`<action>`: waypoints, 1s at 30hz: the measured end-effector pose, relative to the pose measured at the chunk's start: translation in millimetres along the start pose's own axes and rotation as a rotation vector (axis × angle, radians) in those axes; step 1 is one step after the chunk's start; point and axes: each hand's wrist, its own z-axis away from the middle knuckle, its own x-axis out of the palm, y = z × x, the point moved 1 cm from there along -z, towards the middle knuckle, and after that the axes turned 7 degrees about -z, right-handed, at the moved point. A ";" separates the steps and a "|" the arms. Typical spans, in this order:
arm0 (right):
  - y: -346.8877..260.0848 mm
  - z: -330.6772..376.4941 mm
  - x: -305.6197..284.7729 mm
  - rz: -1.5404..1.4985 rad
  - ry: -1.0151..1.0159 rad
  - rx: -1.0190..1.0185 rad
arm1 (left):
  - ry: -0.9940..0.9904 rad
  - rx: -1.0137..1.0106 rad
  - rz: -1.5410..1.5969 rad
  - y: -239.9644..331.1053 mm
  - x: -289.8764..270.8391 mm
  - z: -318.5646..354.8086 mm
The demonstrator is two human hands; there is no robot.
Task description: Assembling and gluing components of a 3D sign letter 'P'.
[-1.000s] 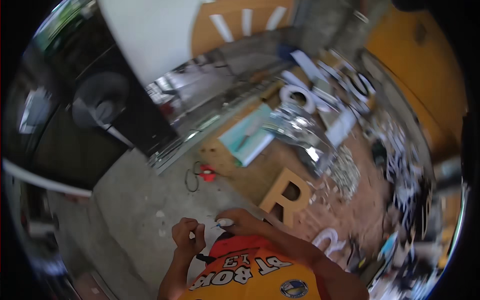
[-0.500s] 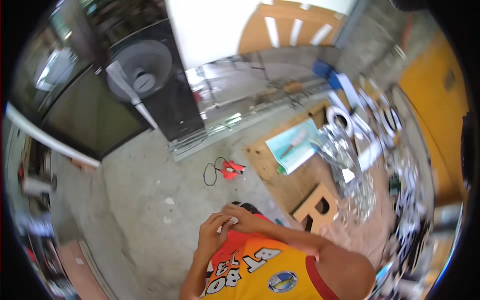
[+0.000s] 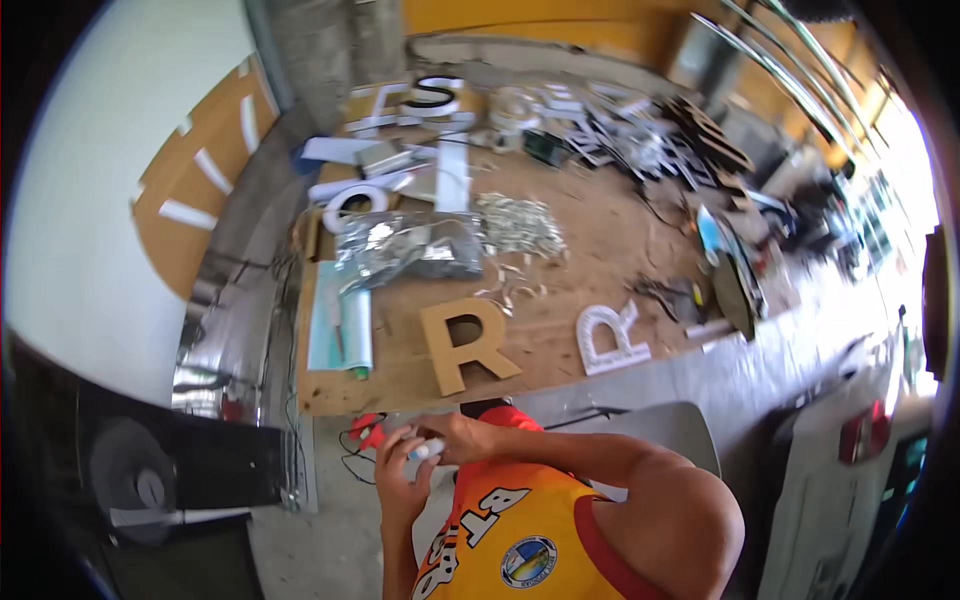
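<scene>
Now the right hand (image 3: 461,440) holds a small white bottle (image 3: 430,450) at lower centre, the left hand (image 3: 402,478) curled by one end, its grip unclear; beyond, the view has swung, bringing the worktop (image 3: 600,265) to mid-frame and its brown letter (image 3: 442,350) just past the hands.

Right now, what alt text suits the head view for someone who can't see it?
A person's right hand holds a small white item with a blue end, the left hand beside it, in front of a wooden worktable. A tan cutout letter, a white letter and a silvery bag lie on the table.
</scene>
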 end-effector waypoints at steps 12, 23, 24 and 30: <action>51.6 193.6 -351.5 0.748 1.670 -0.040 | -0.189 0.173 0.031 51.4 136.4 -181.0; 141.2 434.5 -496.9 0.796 1.651 1.004 | -0.540 0.204 0.063 107.5 388.0 -269.9; 140.5 432.7 -495.5 0.799 1.644 0.958 | -0.563 0.223 0.069 111.1 410.4 -270.2; 129.4 413.8 -488.7 0.742 1.567 0.990 | -0.563 0.265 0.131 127.7 494.7 -255.2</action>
